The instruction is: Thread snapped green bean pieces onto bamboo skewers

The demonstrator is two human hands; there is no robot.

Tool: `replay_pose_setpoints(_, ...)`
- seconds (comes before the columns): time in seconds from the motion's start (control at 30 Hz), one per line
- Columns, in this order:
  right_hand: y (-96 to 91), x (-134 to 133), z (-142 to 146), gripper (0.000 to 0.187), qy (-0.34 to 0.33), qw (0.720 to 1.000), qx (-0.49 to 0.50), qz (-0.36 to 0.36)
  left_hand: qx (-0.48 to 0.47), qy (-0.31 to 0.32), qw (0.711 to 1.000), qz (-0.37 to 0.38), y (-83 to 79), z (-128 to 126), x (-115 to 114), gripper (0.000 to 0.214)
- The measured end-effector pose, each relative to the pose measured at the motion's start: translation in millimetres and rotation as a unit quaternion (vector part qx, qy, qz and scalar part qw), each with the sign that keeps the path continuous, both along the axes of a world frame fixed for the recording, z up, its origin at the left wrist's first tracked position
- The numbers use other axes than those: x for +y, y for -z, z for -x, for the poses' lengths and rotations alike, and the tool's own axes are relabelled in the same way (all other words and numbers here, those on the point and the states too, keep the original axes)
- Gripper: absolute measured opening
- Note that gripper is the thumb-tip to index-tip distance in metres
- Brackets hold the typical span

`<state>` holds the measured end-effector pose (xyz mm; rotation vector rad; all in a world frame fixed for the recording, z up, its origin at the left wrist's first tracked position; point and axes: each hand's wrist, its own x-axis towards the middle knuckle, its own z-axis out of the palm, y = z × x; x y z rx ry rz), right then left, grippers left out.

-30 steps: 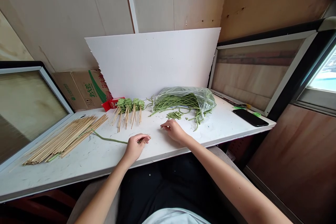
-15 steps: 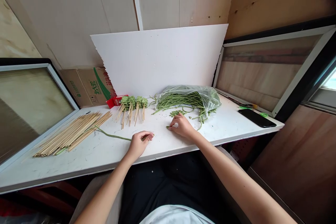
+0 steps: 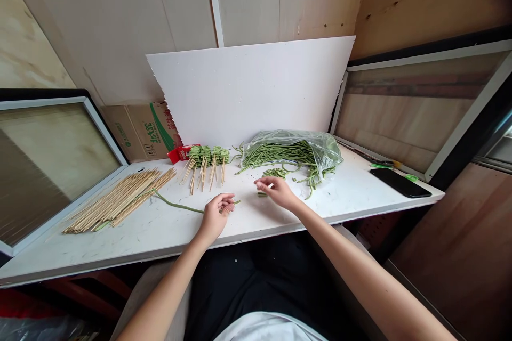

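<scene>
My left hand point(image 3: 216, 212) rests on the white table point(image 3: 168, 229), its fingers curled around one end of a long green bean point(image 3: 176, 205) that trails off to the left. My right hand point(image 3: 276, 191) is a little further back, with its fingers pinched on short cut pieces of bean point(image 3: 262, 193) lying on the table. Behind it sits a small heap of cut bean pieces point(image 3: 275, 172) and a clear plastic bag of long beans point(image 3: 291, 151).
A pile of bare bamboo skewers point(image 3: 120, 200) lies at the left. Several skewers threaded with bean pieces point(image 3: 206, 160) lie by a red packet point(image 3: 180, 153). A white board point(image 3: 252, 90) leans on the wall. A black phone point(image 3: 400, 183) lies at the right.
My right hand has shifted slightly back and right with the cut pieces. My left hand has stayed on the long bean. The head has turned a little to the left.
</scene>
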<state>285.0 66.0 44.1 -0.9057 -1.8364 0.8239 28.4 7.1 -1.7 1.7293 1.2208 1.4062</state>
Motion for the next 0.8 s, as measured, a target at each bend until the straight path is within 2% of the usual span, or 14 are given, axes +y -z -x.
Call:
replay_pose_setpoints(0.1, 3.1, -19, 20, 0.041, -0.095, 0.995, -0.040, 0.005, -0.033, 0.014, 0.999, 0.019, -1.3, -2, -1, 0.032)
replay_pose_setpoints(0.2, 6.8, -29, 34, 0.040, -0.120, 0.992, -0.036, 0.032, -0.041, 0.017, 0.999, 0.012, -5.8, -5, -4, 0.028)
replay_pose_setpoints(0.37, 5.0, -23, 33, 0.036, -0.078, 0.996, 0.007, 0.041, 0.045, -0.010, 0.998, -0.035, -13.7, -8, -9, 0.017)
replay_pose_setpoints(0.5, 3.6, -21, 30, 0.036, -0.058, 0.998, -0.012, 0.035, 0.110, -0.044, 0.990, -0.078, -15.4, -8, -11, 0.012)
replay_pose_setpoints(0.7, 10.3, -29, 38, 0.019, -0.033, 0.996, -0.052, -0.065, 0.142, -0.034, 0.982, -0.116, -18.1, -12, -17, 0.013)
replay_pose_setpoints(0.8, 10.5, -34, 41, 0.012, -0.025, 0.994, -0.064, -0.085, 0.143, -0.029, 0.983, -0.115, -18.8, -14, -18, 0.015)
